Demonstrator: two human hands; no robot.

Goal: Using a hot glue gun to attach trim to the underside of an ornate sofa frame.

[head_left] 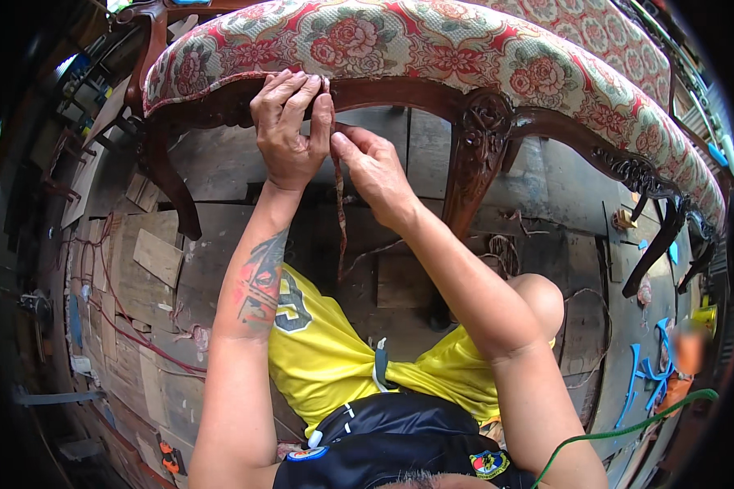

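Head view shows your left hand [289, 130] upper centre of the frame, fingers curled and pressed against the lower edge of the floral upholstery [432, 45] where it meets the carved wooden rail [400, 96] of the seat. Your right hand [373, 171] sits just beside it, slightly lower, thumb and forefinger pinched on a narrow reddish trim strip [340, 212] that hangs down from the seam between the two hands toward your yellow shorts [326, 350]. The strip's upper end is hidden under the left fingers; whether it is already fixed there cannot be told. Judgement: the work in hand is seating this trim along the fabric edge. Keep the left fingertips holding the strip tight against the rail while the right hand feeds it, and keep the loose length straight so it does not twist before it reaches the seam. Follow the curve of the rail closely, especially approaching the carved leg [477, 155] at centre right, where the line bends. Mind the loose cords and offcuts on the plank floor [163, 261] by your knees; the hanging tail could snag.
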